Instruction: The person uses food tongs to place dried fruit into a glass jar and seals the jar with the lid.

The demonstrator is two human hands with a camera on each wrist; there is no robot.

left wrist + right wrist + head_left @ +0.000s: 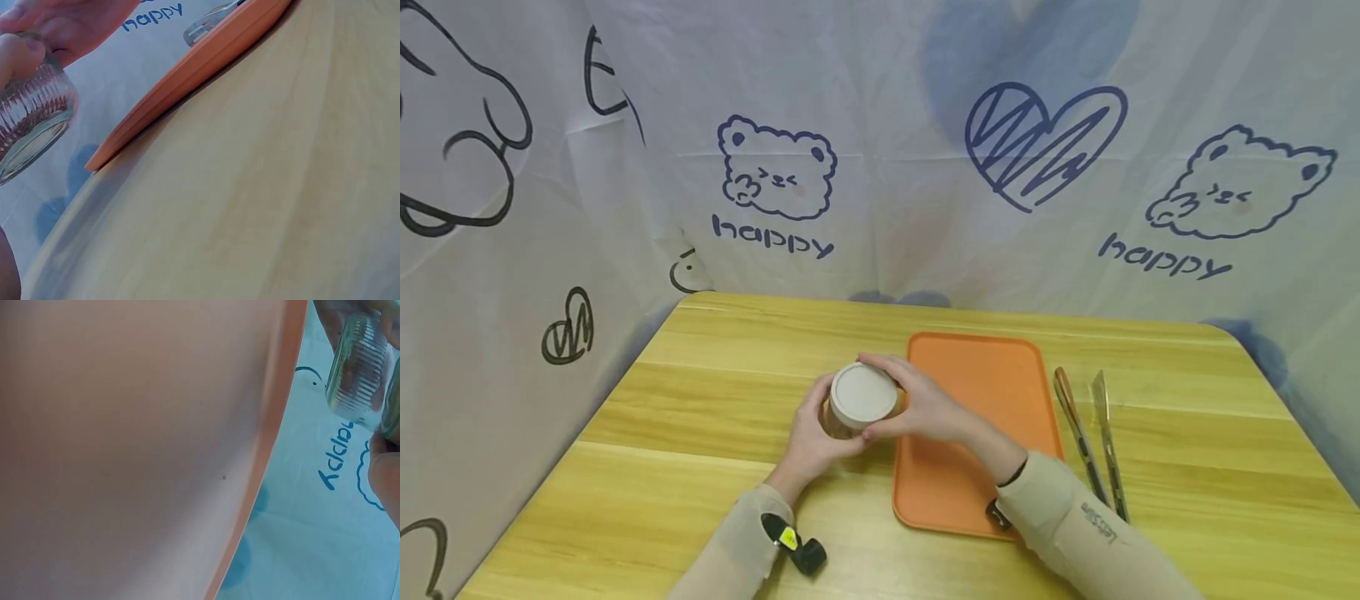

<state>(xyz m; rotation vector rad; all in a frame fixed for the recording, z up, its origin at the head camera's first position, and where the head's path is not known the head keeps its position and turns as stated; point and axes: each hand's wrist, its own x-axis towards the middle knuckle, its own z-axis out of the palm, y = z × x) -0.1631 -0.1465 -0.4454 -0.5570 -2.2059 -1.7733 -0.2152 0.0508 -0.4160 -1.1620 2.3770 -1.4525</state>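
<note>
A ribbed glass jar (37,119) with a pale, round lid (863,393) is held between both hands, a little left of the orange tray. My left hand (808,443) curls round the jar's side. The right hand (928,410) reaches in from the right, with fingers at the lid's far rim and the thumb at its near side. From the left wrist the jar looks tilted, its base raised off the table. Ribbed glass (359,369) also shows at the right wrist view's upper right, with a second rounded glass edge beside it; I cannot tell whether that belongs to the same jar.
The orange tray (973,375) lies right of the jar, under the right forearm. Beyond it are two long, slender utensils, one with a brown end (1063,385) and one with a flat metal end (1101,396). A printed cloth (895,217) hangs behind the wooden table (685,417).
</note>
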